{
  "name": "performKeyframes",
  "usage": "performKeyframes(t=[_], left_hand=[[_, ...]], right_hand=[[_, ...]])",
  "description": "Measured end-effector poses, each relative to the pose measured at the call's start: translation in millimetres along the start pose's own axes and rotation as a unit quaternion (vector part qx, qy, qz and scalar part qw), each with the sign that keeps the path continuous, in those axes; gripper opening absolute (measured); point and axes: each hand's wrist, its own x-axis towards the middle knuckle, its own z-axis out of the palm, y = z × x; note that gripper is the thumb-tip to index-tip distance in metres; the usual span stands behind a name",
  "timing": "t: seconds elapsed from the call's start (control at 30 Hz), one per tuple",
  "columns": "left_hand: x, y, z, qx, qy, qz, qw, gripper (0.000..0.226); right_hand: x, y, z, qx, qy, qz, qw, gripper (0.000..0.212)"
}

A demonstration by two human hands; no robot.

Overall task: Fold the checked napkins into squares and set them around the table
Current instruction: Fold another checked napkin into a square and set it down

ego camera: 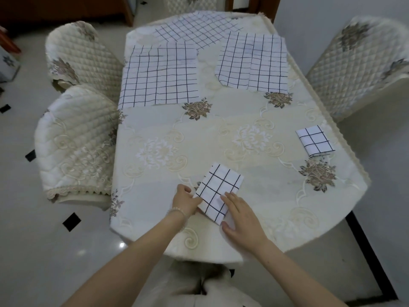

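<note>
A folded white napkin with black checks (218, 191) lies near the table's front edge, turned at an angle. My left hand (186, 200) pinches its left corner with curled fingers. My right hand (241, 218) rests on its lower right edge with fingers laid flat. A second napkin folded into a small square (315, 140) sits at the table's right edge. Farther back lie unfolded checked napkins: one at the left (159, 76), one at the right (252, 63) and one at the far end (197, 27).
The oval table (221, 134) wears a cream floral cloth. Quilted chairs stand at the left (75, 147), back left (77, 54) and right (363, 63). Pale tiled floor surrounds the table.
</note>
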Motion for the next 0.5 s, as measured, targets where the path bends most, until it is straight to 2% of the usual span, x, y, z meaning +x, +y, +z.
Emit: performKeyframes(t=[0.1, 0.17, 0.23, 0.3, 0.37, 0.43, 0.5], left_hand=[[-14.8, 4.8, -3.1, -0.147, -0.026, -0.083, 0.985, 0.036], [-23.7, 4.0, -6.3, -0.219, -0.05, -0.107, 0.969, 0.035], [-29.2, -0.1, -10.1, -0.235, -0.063, -0.109, 0.964, 0.032], [-33.7, -5.2, -13.7, -0.239, -0.067, -0.094, 0.964, 0.018], [-33.5, -13.6, -16.8, -0.19, -0.039, -0.064, 0.979, 0.003], [-27.3, -30.3, -20.9, -0.027, 0.01, 0.022, 0.999, 0.015], [-23.5, -44.4, -24.7, 0.173, 0.012, 0.134, 0.976, 0.032]], right_hand=[[0.7, 2.3, -0.9, 0.002, 0.012, -0.023, 1.0, 0.074], [4.4, 1.9, -1.6, 0.021, 0.045, -0.032, 0.998, 0.071], [8.8, 0.7, -2.9, 0.047, 0.091, -0.013, 0.995, 0.058], [10.3, -0.6, -3.5, 0.058, 0.11, 0.011, 0.992, 0.039], [7.7, -0.7, -3.6, 0.084, 0.108, 0.036, 0.99, 0.024], [1.9, 0.5, -5.6, 0.125, 0.094, 0.06, 0.986, 0.02], [-4.2, -0.1, -10.3, 0.16, 0.087, 0.064, 0.981, 0.018]])
